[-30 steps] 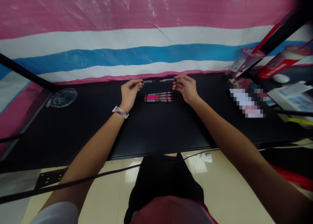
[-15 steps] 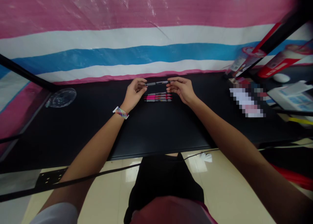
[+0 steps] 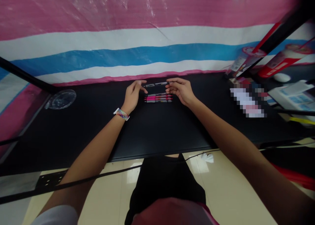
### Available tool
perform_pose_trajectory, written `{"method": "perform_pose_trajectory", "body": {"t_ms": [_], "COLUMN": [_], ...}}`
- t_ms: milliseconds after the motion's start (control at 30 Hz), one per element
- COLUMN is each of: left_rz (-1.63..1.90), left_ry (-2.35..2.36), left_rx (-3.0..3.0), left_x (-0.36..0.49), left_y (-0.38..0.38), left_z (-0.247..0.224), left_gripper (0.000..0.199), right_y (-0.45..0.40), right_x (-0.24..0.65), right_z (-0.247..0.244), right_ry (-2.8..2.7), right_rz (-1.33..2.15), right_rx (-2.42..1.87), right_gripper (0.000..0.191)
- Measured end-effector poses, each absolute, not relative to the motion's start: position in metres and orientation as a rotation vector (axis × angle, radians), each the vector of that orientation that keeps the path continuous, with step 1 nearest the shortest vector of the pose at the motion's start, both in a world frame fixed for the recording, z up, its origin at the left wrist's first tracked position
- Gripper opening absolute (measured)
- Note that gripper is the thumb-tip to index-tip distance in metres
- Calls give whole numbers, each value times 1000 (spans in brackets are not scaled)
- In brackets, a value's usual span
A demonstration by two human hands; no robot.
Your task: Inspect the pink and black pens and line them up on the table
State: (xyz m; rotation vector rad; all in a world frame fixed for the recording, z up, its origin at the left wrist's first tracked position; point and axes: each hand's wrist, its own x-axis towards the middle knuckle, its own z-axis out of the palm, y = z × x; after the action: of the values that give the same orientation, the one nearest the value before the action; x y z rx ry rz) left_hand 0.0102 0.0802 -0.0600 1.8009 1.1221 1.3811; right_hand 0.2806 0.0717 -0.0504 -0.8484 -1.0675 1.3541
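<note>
A grey and black pen (image 3: pixel 156 84) lies crosswise just beyond a row of pens. My right hand (image 3: pixel 181 90) pinches its right end between thumb and fingers. At the other end, my left hand (image 3: pixel 133 95) has its thumb and index finger spread apart around the pen's tip, which shows between them. Whether a fingertip still touches it is hard to see. Below, several pens lie side by side on the black table (image 3: pixel 157 130): pink pens (image 3: pixel 158 97) in the middle and a grey pen (image 3: pixel 158 101) nearest me. A colourful woven band (image 3: pixel 122 113) circles my left wrist.
At the left lies a clear plastic lid (image 3: pixel 62 99). Drink cups with red straws, one a clear cup (image 3: pixel 242 62), stand at the back right near a white rounded object (image 3: pixel 282 77). A blurred-out paper (image 3: pixel 247 103) lies at right. Striped sheeting (image 3: pixel 137 59) hangs behind.
My left fingers have opened from the pen's left end, baring more of it. The right hand keeps its pinch and has shifted slightly left. The row of pens looks the same.
</note>
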Motion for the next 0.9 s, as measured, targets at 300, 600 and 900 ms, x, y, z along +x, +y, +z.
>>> {"method": "perform_pose_trajectory", "body": {"t_ms": [300, 600, 900], "left_rz": [1390, 1338, 1427], "left_ry": [1016, 1136, 1154], "left_rx": [1798, 1846, 1852], "left_x": [10, 12, 14], "left_y": [85, 81, 79], "left_z": [-64, -62, -62], "left_gripper": [54, 36, 12], "right_y": [74, 71, 72], "right_x": [279, 277, 277], "right_z": [-56, -51, -49], "right_ry": [-1081, -1066, -1014], "right_rz": [1340, 1338, 1377], "right_rx": [-860, -889, -873], "right_gripper": [21, 18, 14]}}
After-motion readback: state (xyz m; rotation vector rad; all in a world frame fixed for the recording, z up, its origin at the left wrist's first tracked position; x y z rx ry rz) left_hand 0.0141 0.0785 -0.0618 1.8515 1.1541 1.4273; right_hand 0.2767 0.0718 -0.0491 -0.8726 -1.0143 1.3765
